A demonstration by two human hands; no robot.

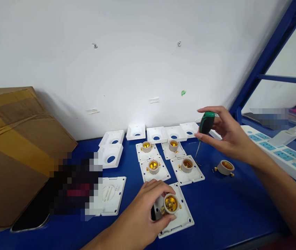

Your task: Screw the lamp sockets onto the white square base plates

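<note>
My left hand (pixel 148 205) is closed around a brass-lined lamp socket (pixel 170 203) that sits on a white square base plate (pixel 181 217) near the table's front. My right hand (pixel 228 133) holds a green-and-black screwdriver (pixel 204 127) by its handle, raised above the table with the tip pointing down, behind and to the right of the plates. Several more white plates with brass sockets, such as one (pixel 187 166), lie in two rows between my hands and the wall.
Empty white covers (pixel 156 134) line the wall. A loose socket (pixel 225 167) and a small screw lie on the blue table (pixel 228 208). A cardboard box (pixel 15 152) stands at left, a white power strip (pixel 278 149) at right, a phone (pixel 30 222) front left.
</note>
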